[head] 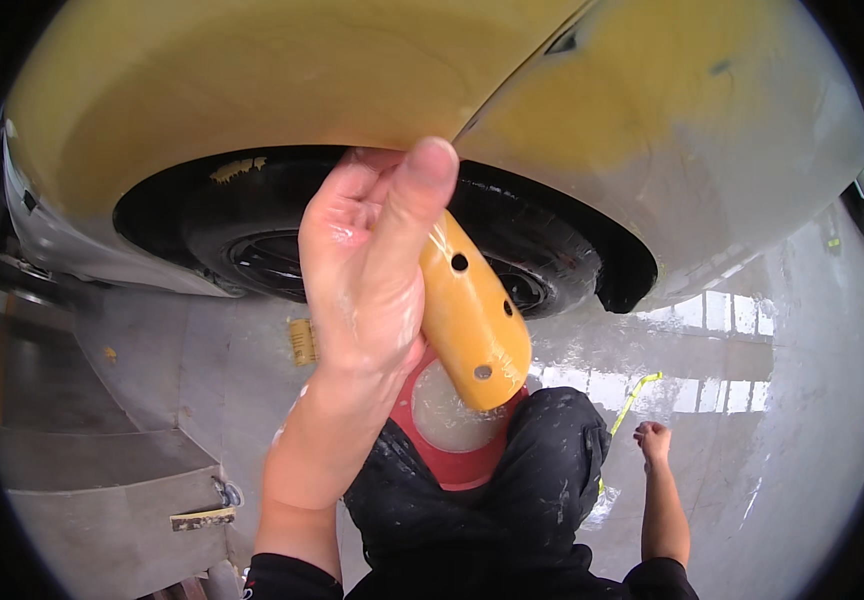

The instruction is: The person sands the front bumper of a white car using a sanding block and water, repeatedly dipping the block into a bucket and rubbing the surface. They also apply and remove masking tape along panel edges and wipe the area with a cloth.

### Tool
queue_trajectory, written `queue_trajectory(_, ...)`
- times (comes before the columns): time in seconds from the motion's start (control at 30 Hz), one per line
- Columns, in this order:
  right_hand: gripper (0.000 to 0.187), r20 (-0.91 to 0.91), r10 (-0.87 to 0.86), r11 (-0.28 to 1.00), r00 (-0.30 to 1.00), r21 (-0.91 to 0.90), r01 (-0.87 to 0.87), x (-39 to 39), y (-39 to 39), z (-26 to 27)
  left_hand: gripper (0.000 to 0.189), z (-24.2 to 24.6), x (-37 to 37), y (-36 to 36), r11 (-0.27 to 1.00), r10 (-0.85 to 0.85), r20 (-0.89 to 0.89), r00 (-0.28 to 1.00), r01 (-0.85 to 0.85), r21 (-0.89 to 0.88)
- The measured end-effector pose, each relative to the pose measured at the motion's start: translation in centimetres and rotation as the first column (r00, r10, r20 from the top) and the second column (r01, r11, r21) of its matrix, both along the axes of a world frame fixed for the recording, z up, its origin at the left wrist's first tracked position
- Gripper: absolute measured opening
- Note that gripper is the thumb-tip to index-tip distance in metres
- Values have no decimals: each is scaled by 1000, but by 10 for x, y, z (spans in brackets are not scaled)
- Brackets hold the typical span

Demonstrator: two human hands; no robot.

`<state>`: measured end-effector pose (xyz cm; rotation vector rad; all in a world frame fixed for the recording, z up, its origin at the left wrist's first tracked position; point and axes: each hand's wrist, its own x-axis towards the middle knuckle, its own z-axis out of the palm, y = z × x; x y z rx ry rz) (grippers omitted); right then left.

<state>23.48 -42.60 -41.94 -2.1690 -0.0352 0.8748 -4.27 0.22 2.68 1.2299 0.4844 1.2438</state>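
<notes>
My left hand [372, 262] is raised in front of the wheel arch, wet, with the thumb up. It grips a wet yellow perforated sheet [477, 322], apparently sandpaper, which bends down and right from the palm. Behind the hand is a car body panel [274, 82] with broad yellow patches on grey-white. A seam divides it from the neighbouring panel [717, 150]. Below the sheet, a red bucket [453, 476] of cloudy water stands between my knees. My right hand [653, 441] hangs low beside my right knee, fingers curled; whether anything is in it cannot be seen.
A black tyre [552, 232] sits inside the wheel arch. Yellow-green tape or strap [633, 397] lies on the wet grey floor [709, 465]. A tan printed piece [301, 341] is near the wheel. At lower left, a narrow stained block [203, 519] rests on a grey surface [109, 517].
</notes>
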Motion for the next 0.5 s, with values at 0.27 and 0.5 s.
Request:
queue_trajectory(0.27, 24, 192, 244, 963, 951, 70, -261, 20, 62, 22, 27, -7, 14, -4, 992, -31, 193, 981, 54, -113)
queue_trajectory(0.5, 22, 125, 293, 903, 948, 290, -317, 9, 133, 99, 30, -15, 14, -1, 994, -16, 138, 990, 31, -104)
